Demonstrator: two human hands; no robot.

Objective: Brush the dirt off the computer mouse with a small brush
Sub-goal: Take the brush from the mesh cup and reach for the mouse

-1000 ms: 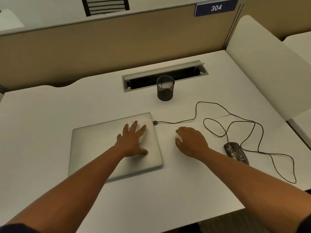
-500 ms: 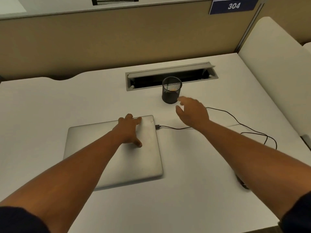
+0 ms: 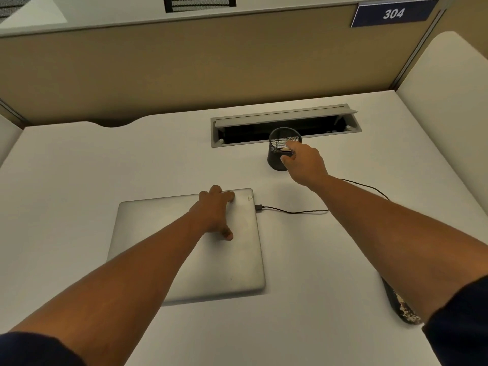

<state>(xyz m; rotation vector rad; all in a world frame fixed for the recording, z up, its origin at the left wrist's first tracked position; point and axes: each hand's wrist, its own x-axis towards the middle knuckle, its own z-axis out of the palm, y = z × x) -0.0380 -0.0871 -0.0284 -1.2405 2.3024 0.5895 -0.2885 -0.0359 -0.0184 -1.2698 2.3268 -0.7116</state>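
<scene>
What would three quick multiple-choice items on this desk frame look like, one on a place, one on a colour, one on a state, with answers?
1. Where is the right hand?
A. on the laptop
B. at the rim of the mesh cup
C. on the mouse

2. What colour is the mesh cup?
A. black
B. white
C. red

3. What state is the laptop in?
A. open, screen lit
B. half open
C. closed flat

Answers:
1 B: its fingers reach over the cup's rim, in front of the cable slot.
2 A: the mesh is dark against the pale desk.
3 C: the lid lies flat and the left hand rests on it, a cable plugged into its side.
</scene>
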